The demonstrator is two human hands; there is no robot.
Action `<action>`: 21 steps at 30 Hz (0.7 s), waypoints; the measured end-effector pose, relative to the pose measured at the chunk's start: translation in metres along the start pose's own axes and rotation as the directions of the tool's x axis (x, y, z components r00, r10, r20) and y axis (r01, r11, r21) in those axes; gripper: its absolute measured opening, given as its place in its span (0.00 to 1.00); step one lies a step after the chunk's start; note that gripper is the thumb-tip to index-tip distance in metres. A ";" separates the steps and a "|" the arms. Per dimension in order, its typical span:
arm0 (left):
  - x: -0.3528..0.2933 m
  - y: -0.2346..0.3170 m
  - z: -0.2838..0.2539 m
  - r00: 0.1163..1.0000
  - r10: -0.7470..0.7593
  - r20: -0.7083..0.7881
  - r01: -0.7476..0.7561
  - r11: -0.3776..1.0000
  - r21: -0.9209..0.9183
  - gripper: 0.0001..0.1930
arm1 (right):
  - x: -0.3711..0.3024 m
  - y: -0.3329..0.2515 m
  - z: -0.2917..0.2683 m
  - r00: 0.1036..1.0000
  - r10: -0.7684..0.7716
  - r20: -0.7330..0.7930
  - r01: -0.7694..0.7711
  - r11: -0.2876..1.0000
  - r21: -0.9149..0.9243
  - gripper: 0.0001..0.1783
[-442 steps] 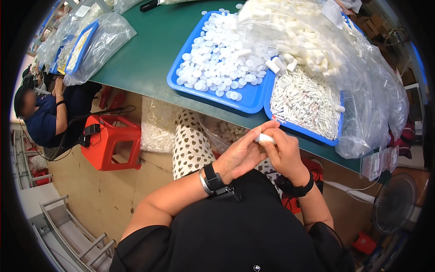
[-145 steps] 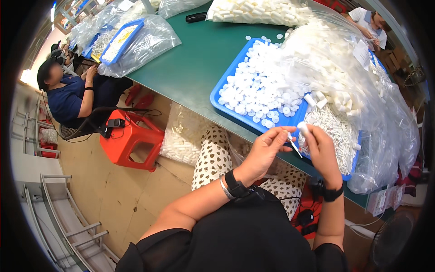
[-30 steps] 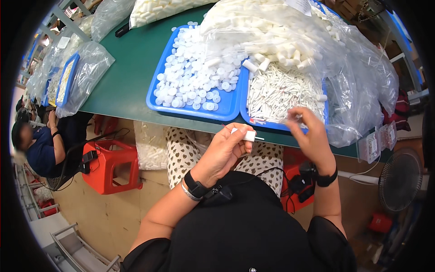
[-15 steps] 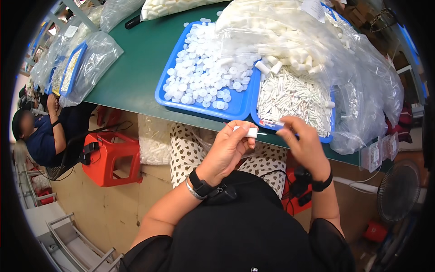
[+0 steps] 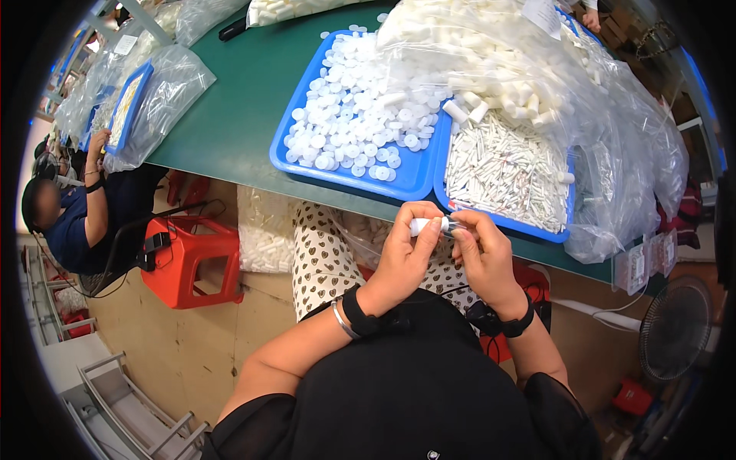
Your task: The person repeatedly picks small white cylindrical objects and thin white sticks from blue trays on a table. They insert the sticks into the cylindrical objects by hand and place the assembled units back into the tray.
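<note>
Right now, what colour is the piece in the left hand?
White. The piece, partly covered by the left hand, shows best in the head view.

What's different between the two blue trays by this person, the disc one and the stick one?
Contents: the disc tray holds flat, translucent discs; the stick tray holds mostly thin white sticks.
Coverage: the disc tray shows bare blue at its front right; the stick tray is covered nearly to its front edge.
Shared: both are blue, on the green table, partly overlapped by the clear bag.
</note>
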State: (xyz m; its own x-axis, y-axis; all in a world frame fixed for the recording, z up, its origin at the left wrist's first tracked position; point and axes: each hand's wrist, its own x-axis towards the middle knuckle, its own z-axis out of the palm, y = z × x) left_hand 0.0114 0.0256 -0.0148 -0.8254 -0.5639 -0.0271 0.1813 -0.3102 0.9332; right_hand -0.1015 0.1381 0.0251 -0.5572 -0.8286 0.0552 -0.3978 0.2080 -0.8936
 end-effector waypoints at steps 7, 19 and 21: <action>-0.003 0.001 0.002 0.958 0.016 0.287 0.028 0.989 -0.148 0.23 | 0.003 0.006 0.002 0.934 -0.337 0.121 0.345 0.937 -0.054 0.09; 0.007 0.010 -0.006 0.916 -0.286 0.282 0.396 0.760 -0.516 0.29 | 0.009 0.003 0.013 0.952 -0.298 0.073 0.306 0.936 -0.175 0.11; 0.007 0.007 -0.009 0.896 -0.296 0.332 0.440 0.692 -0.572 0.28 | 0.011 0.012 0.010 0.907 -0.411 0.097 0.419 0.849 -0.322 0.11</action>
State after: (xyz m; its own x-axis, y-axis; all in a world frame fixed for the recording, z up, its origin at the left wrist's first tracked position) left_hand 0.0115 0.0127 -0.0111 -0.9704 -0.1593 -0.1814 0.0677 -0.9007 0.4292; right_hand -0.1050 0.1259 0.0101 -0.2712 -0.8868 0.3741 -0.8059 -0.0033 -0.5920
